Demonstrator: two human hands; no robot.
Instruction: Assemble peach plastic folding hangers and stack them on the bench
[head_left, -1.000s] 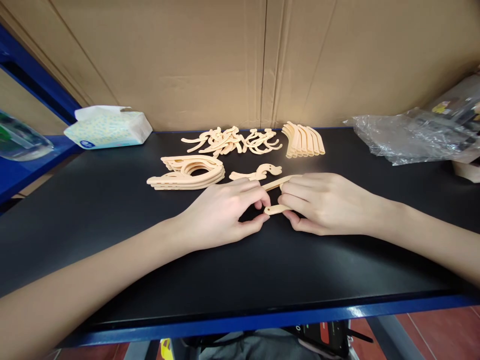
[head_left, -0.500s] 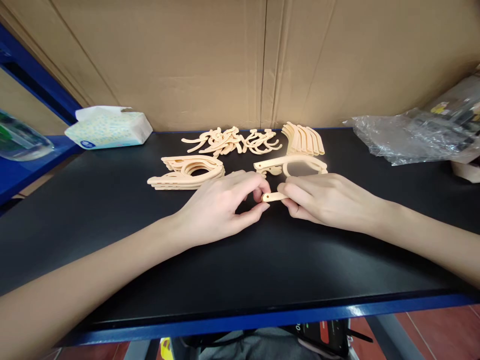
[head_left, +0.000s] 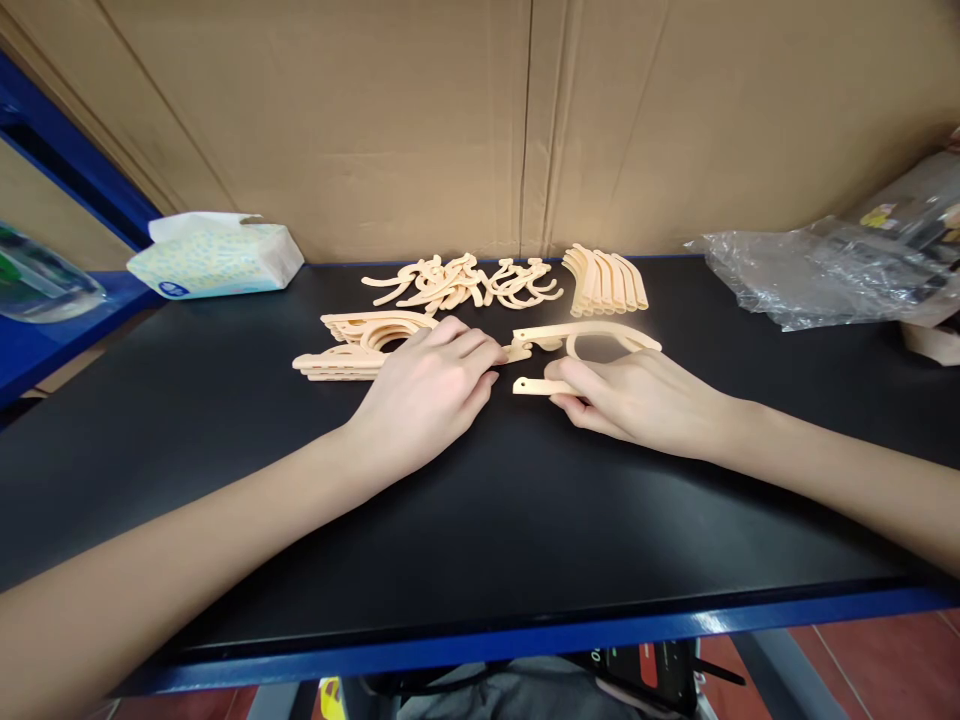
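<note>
My right hand (head_left: pixel 622 395) is closed around a cream plastic hanger arm (head_left: pixel 536 386), whose flat end with a small hole sticks out to the left. My left hand (head_left: pixel 442 395) has its fingers together at the end of a cream hanger hook piece (head_left: pixel 519 351); most of that piece is hidden under the fingers. Just beyond the right hand lies another hanger arm (head_left: pixel 570 328), with a curved part below it partly covered by the hand. Behind the left hand is a stack of folded hangers (head_left: pixel 337 362), partly hidden by it.
Toward the back lie a heap of cream hook pieces (head_left: pixel 450 283) and a row of hanger arms (head_left: pixel 606 280). A tissue pack (head_left: pixel 217 262) is at the back left, clear plastic bags (head_left: pixel 795 275) at the right. Cardboard (head_left: pixel 375 130) stands behind the black tabletop (head_left: pixel 525 540).
My left hand has let go of the hanger arm's end and moved left and away to the hook piece. My right hand has shifted slightly left, still holding the arm.
</note>
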